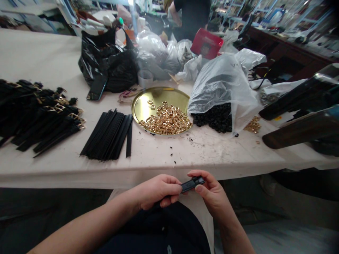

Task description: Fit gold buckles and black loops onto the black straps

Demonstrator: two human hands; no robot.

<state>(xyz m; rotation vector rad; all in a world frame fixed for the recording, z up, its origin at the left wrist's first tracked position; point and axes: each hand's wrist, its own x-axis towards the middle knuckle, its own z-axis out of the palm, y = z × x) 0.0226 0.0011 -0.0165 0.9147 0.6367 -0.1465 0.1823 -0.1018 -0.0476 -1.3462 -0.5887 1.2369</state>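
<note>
A black strap [188, 185] with a small black loop around its end is held between both hands, just in front of the table edge. My left hand [165, 189] pinches the strap between thumb and fingers. At the looped end, my right hand [210, 192] grips with thumb and fingertips. On the table lie a stack of flat black straps [107, 135] and a round gold tray [141, 95] bearing a heap of small gold buckles [168, 119]. Small black loops [214, 118] spill from a clear plastic bag [219, 79].
Black straps with gold buckles [45, 113] are piled at the left. A phone [97, 88] leans by a black plastic bag [109, 63]. A tape roll [145, 77], a red container [207, 43] and dark cylinders [299, 128] also stand here. A person [192, 16] is beyond the table.
</note>
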